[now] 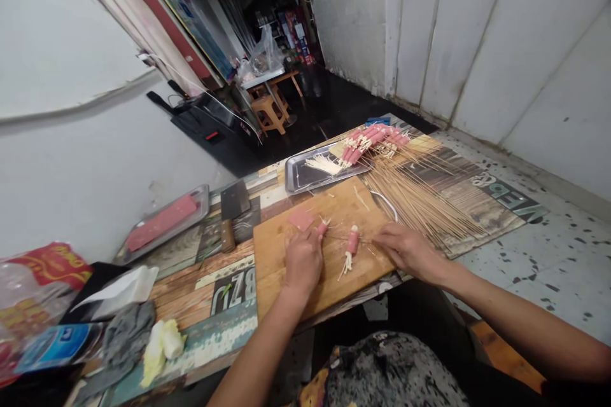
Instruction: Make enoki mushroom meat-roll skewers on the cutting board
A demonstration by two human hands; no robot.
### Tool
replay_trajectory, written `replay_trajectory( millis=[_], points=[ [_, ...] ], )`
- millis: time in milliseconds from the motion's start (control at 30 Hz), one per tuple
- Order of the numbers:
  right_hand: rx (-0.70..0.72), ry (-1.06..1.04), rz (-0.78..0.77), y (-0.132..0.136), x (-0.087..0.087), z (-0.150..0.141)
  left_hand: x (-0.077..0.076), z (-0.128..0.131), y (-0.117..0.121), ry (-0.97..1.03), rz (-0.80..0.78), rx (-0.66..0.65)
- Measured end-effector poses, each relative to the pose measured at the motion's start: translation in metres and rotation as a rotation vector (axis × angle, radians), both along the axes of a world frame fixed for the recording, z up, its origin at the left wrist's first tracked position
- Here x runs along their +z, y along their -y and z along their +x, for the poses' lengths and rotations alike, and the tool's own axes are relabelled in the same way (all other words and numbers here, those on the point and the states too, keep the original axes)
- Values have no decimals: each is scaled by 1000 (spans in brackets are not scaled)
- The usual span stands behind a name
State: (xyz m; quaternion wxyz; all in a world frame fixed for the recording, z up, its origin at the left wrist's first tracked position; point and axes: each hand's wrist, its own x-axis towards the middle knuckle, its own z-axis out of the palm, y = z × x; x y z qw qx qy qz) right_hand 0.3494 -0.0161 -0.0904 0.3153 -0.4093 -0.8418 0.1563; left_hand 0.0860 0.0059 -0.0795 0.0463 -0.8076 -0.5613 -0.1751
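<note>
My left hand (303,261) is closed around a pink meat roll (323,227) with white enoki ends sticking out. A second enoki meat roll (352,241) lies between my hands on the wooden cutting board (281,292). My right hand (405,248) pinches a thin bamboo skewer (366,241) at the board's right side. The skewer runs leftward to the second roll and appears to pass through it; its tip is hard to make out. Just beyond my left hand, a flat slice of pink meat (300,219) rests on the board.
A metal tray (296,181) behind the board bears enoki (324,164) and stacked meat skewers (365,143). Loose bamboo skewers (420,203) spread to the right. To the left are a cleaver (233,200), a tray of meat (162,222), a grey cloth (128,337) and cabbage pieces (162,346).
</note>
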Motion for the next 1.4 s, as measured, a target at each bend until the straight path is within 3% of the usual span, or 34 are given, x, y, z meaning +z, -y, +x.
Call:
replay_trajectory(
  millis=[467, 1067, 1400],
  points=[
    [-77, 155, -80, 0, 0, -14, 0, -5, -4, 132, 9, -68],
    [-104, 150, -36, 1, 0, -24, 6, -4, -7, 88, 1, -89],
    [-71, 171, -156, -3, 3, -33, 5, -5, -8, 79, -20, -96]
  ],
)
